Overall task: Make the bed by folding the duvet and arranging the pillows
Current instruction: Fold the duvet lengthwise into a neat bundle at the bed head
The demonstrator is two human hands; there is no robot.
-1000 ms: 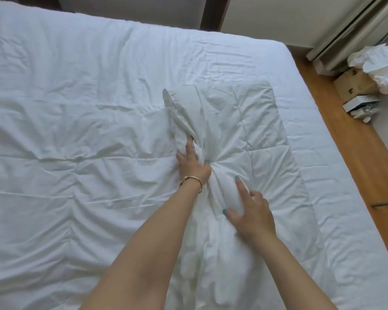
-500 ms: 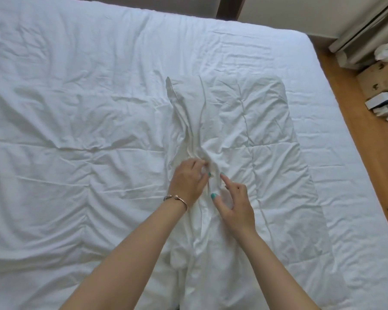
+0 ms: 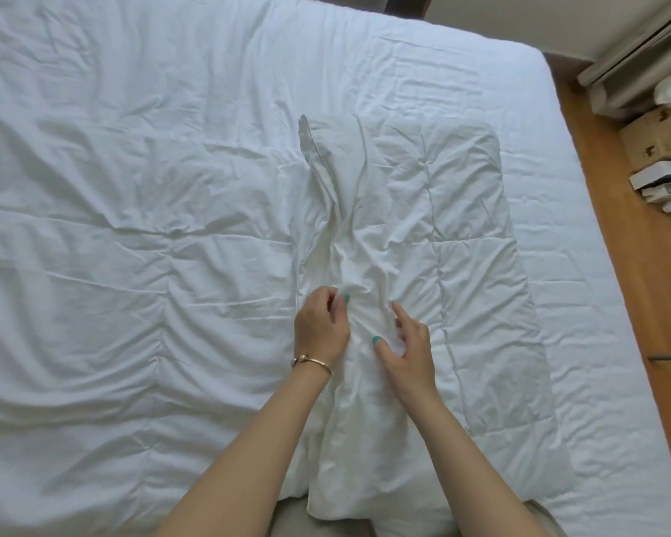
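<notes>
Your left hand (image 3: 320,329) pinches a bunched ridge of the duvet (image 3: 403,211) between curled fingers and thumb. Your right hand (image 3: 407,348) sits just beside it, fingers spread and relaxed, tips touching the cloth but gripping nothing. The duvet lies across the bed (image 3: 582,265), one side turned over onto itself, with its loose edge running away from your hands. You look to be gathering that edge for a fold. Next, get a firm hold with your right hand too, then lift and carry the layer evenly. No pillows show.
</notes>
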